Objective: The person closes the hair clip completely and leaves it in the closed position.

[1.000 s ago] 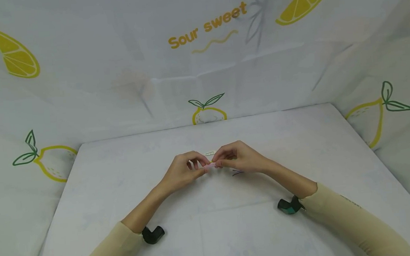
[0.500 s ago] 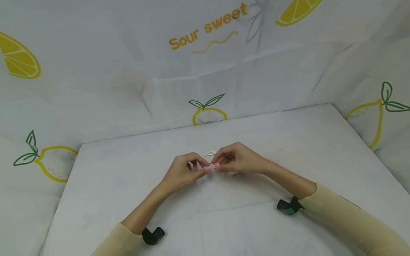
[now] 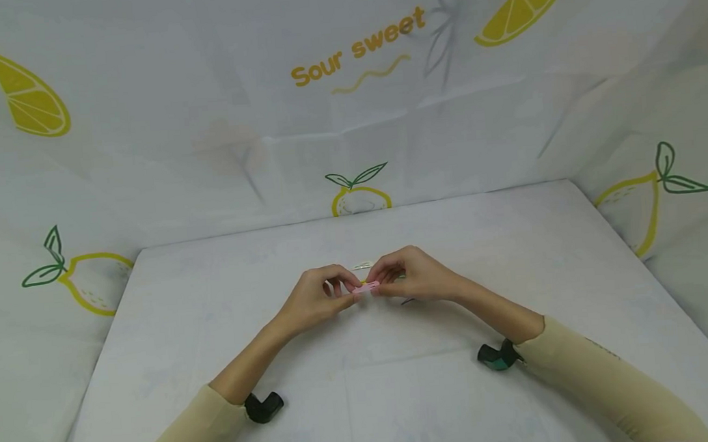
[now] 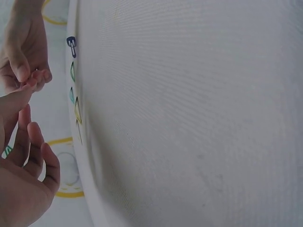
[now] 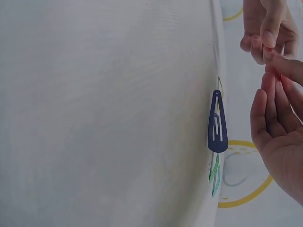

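Note:
Between both hands, over the far middle of the table, is a small pink snap hair clip [image 3: 366, 287]. My left hand [image 3: 317, 296] pinches its left end with thumb and index finger. At the other end, the thumb and fingertips of my right hand [image 3: 416, 276] pinch it too. In both wrist views the fingertips meet and mostly cover the clip. A navy snap hair clip [image 5: 217, 125] lies on the table near the right hand. Just beyond the fingertips in the head view lies a pale clip [image 3: 362, 265].
More clips, including a green one [image 4: 73, 72], a teal one [image 4: 71, 95] and a yellow one [image 4: 77, 110], lie on the white-covered table [image 3: 366, 398]. A white lemon-print cloth [image 3: 203, 177] encloses the back and sides. Black devices [image 3: 265, 407] sit at both wrists.
Both hands have stayed almost in place, dipping very slightly. More of the pink hair clip shows between the fingertips, and the right hand covers more of the dark clip below it.

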A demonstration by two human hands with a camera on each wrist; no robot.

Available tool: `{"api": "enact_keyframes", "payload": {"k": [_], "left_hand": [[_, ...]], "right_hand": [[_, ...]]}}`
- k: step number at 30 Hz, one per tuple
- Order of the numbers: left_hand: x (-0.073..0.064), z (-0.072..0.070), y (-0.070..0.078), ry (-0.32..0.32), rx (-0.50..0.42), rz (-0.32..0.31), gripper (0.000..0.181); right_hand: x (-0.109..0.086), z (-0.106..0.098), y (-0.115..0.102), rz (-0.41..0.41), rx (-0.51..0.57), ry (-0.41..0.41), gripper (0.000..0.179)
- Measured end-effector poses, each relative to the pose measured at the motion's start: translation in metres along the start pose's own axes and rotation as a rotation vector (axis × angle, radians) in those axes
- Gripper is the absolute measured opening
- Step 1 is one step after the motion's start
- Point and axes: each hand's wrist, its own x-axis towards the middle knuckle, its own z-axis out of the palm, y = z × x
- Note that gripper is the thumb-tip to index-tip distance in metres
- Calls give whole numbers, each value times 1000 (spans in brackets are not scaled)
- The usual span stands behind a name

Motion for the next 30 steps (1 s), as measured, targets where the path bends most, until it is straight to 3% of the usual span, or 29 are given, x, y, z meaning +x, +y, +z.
{"api": "enact_keyframes", "payload": {"k": [30], "left_hand": [[-2, -4, 0, -21, 10, -18, 19]], "right_hand": [[2, 4, 2, 64, -20, -58, 11]]}}
